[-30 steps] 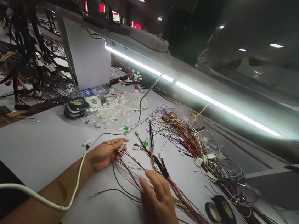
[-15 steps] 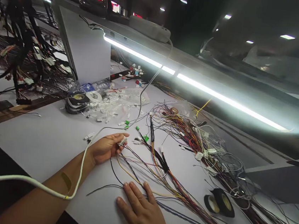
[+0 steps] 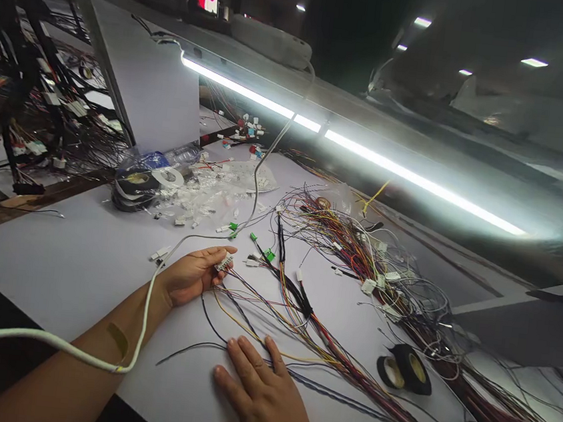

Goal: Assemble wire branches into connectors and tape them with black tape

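Note:
My left hand (image 3: 194, 274) is closed, pinching a white multi-pin connector (image 3: 224, 261) between thumb and fingers. Thin coloured wires run from the connector to the right and join a long wire harness (image 3: 336, 359), partly wrapped in black tape. My right hand (image 3: 262, 390) lies flat on the white tabletop, fingers spread, its fingertips over or touching a few loose wires. A dark wire (image 3: 187, 347) with a free end stretches left of those fingertips. Green connectors (image 3: 269, 255) and small white ones sit on harness branches beyond my left hand.
Two black tape rolls (image 3: 405, 370) stand at the right. A heap of coloured wires (image 3: 358, 246) lies behind the harness. Clear plastic bags (image 3: 203, 189) with connectors and more tape are at the back left. A white cable (image 3: 143, 331) crosses over my left forearm. An LED strip (image 3: 416, 178) glows above.
The whole view has shifted slightly, so things appear a little further left and higher. Both hands keep the same pose, with the connector still in the left.

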`<action>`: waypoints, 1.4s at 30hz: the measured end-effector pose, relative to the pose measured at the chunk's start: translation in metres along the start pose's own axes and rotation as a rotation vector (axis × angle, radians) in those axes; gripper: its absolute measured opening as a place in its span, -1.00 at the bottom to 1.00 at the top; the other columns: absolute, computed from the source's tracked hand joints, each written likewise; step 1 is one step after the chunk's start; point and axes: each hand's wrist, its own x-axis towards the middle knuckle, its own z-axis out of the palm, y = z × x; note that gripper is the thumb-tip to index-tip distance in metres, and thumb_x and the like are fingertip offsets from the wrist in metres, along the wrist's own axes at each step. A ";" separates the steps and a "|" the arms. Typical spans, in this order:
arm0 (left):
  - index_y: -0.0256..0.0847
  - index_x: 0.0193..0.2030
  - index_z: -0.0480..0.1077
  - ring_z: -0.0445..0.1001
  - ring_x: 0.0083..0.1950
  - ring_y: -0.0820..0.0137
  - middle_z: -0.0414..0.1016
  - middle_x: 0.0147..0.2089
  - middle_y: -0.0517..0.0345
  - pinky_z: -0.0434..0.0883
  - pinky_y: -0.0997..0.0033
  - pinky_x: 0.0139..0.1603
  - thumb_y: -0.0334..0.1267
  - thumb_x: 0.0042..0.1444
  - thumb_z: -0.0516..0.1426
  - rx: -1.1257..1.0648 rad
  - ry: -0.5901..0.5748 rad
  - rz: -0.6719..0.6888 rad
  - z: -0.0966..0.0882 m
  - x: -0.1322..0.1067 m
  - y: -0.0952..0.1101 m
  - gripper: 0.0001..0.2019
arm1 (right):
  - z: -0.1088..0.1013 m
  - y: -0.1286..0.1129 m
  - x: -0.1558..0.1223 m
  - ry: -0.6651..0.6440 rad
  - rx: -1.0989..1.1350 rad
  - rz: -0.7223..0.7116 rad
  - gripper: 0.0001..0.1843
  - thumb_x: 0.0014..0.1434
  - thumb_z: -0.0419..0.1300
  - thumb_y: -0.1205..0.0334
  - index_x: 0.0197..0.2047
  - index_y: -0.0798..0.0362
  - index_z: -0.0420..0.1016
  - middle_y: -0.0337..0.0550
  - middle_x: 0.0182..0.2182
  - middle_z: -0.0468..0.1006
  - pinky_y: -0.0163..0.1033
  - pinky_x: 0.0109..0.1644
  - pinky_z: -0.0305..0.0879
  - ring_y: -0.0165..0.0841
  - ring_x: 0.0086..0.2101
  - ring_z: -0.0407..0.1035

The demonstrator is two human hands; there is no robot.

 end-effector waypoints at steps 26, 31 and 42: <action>-0.29 -0.02 0.43 0.36 -0.51 0.54 0.43 -0.35 0.07 0.32 0.60 -0.56 -0.26 0.18 0.16 -0.026 0.038 -0.022 0.000 -0.002 0.000 -0.75 | 0.033 0.014 0.000 0.327 -0.374 -0.136 -0.45 0.31 0.02 -0.06 0.31 -0.15 0.13 -0.15 0.28 0.20 0.14 0.34 -0.06 -0.22 0.27 0.09; -0.29 -0.02 0.43 0.37 -0.52 0.53 0.44 -0.36 0.06 0.31 0.59 -0.57 -0.29 0.18 0.16 -0.035 0.040 -0.013 0.001 -0.001 -0.001 -0.76 | 0.025 0.010 -0.001 0.247 -0.264 -0.121 -0.24 0.20 -0.02 -0.32 0.34 -0.10 0.10 -0.05 0.32 0.12 0.18 0.35 -0.13 -0.12 0.26 0.10; -0.21 0.01 0.44 0.38 -0.46 0.56 0.46 -0.32 0.13 0.39 0.62 -0.48 -0.49 0.01 0.27 0.063 -0.084 0.062 0.008 -0.008 0.009 -0.61 | -0.010 -0.019 -0.011 0.319 -0.120 -0.168 -0.76 0.26 0.12 0.21 -0.01 -0.16 0.42 -0.31 0.03 0.53 -0.15 0.27 0.16 -0.40 0.05 0.38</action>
